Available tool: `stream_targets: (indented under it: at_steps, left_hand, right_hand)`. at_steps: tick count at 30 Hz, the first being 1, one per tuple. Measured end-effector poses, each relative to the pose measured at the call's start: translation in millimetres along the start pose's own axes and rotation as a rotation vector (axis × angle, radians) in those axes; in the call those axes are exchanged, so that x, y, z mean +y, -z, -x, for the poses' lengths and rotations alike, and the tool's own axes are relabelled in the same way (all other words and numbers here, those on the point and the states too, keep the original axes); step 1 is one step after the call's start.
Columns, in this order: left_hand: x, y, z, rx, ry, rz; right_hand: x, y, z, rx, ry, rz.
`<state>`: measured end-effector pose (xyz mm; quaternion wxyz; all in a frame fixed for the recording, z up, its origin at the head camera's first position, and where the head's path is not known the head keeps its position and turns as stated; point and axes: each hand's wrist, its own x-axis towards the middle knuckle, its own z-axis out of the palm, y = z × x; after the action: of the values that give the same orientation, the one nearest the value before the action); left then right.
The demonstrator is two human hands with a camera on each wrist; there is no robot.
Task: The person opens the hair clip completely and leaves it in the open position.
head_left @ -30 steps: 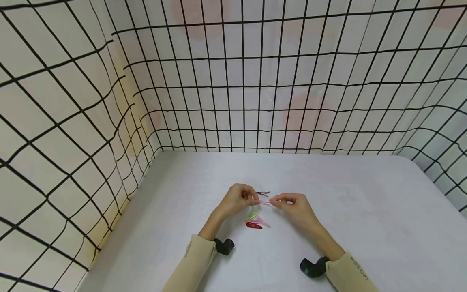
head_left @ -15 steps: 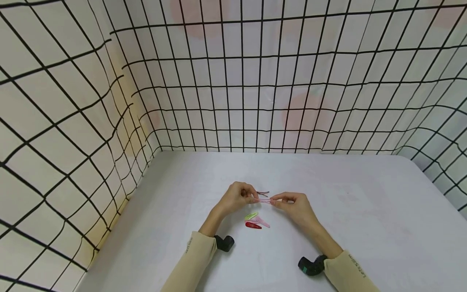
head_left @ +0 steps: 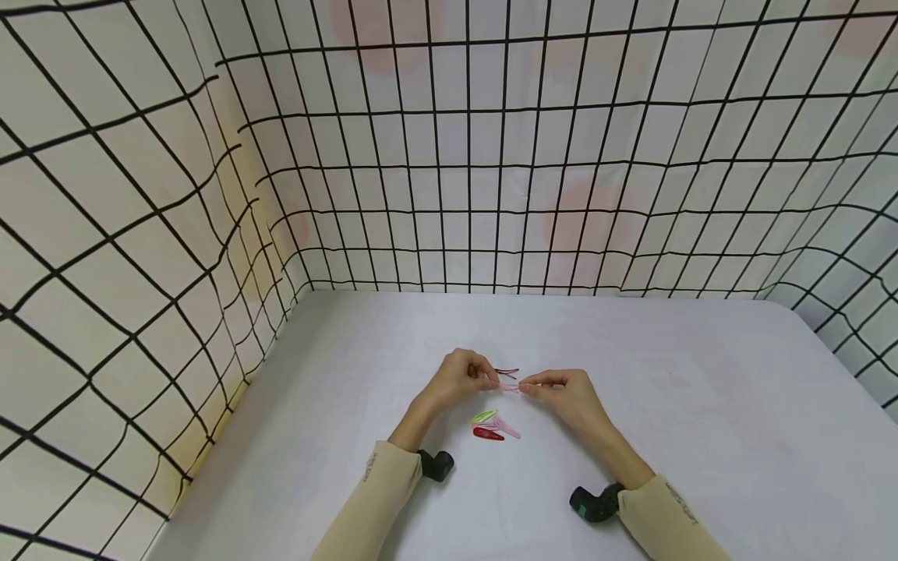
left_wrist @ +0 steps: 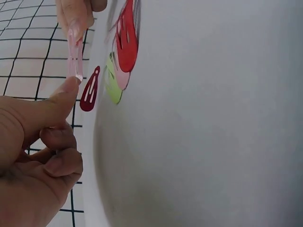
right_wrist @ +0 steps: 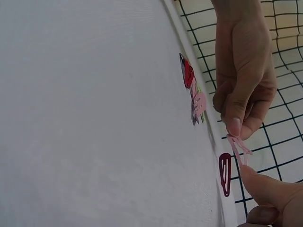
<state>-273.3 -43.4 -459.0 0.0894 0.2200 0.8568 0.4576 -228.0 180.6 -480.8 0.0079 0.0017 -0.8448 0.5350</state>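
A pale pink snap hair clip (head_left: pixel 510 387) is stretched between both hands above the table. My left hand (head_left: pixel 459 379) pinches one end between thumb and finger; my right hand (head_left: pixel 564 393) pinches the other. In the left wrist view the clip's two slim arms look parted. The right wrist view shows the pink clip (right_wrist: pixel 240 148) with a prong standing out to one side. Just beyond the hands lies a dark red hair clip (left_wrist: pixel 90 90). Nearer the person sits a small group: a lime green clip (head_left: pixel 484 416), a pink clip (head_left: pixel 501 425) and a red clip (head_left: pixel 488 434).
The white table (head_left: pixel 673 421) extends around the hands. Black wire grid panels (head_left: pixel 470 187) stand along its back and sides, with pale sheeting behind. Black camera units (head_left: pixel 438 466) are worn at both wrists, below beige sleeves (head_left: pixel 372 499).
Both hands keep their pinch on the pink hair clip and stay almost in place. My right forearm has shifted slightly inward. The clips on the table have not moved.
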Motion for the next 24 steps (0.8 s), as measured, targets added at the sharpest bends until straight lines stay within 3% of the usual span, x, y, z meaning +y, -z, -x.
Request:
stream_targets:
  at_steps: [8,17,24]
  left_hand:
    - [-3.8,-3.7,-9.3,0.005,0.002,-0.088]
    - [-5.1,-1.9,-14.9,0.048,-0.023,-0.097]
    - [-4.8,-1.3,-20.2,0.053,0.011,-0.122]
  right_hand:
    - [3,-3,-7.0,-0.02,0.007,0.006]
    - [1,-6,-15.2,0.014,0.0,0.037]
    - [1,-12,-21.6,0.049,-0.013,0.054]
